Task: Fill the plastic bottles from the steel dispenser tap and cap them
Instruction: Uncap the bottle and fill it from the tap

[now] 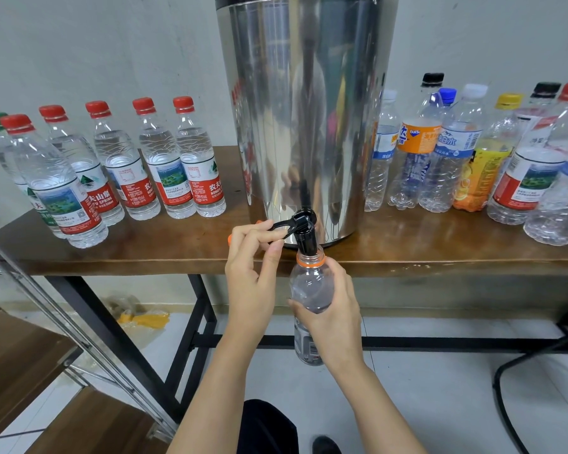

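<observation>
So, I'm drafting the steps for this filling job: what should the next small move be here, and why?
Probably work the black tap lever with the left hand, which pinches it, to run water. The right hand holds the clear plastic bottle with the orange neck ring, mouth right under the black spout of the shiny steel dispenser, and the bottle's upper part looks unfilled.

I'm in a plain workroom: bare pale wall (112, 44), tiled floor (423, 388), a wooden counter (407, 253) on a black metal frame (191, 339) bearing a steel dispenser (309, 109) and rows of plastic bottles (164, 165), metal shelving (79, 335) at my left.
</observation>
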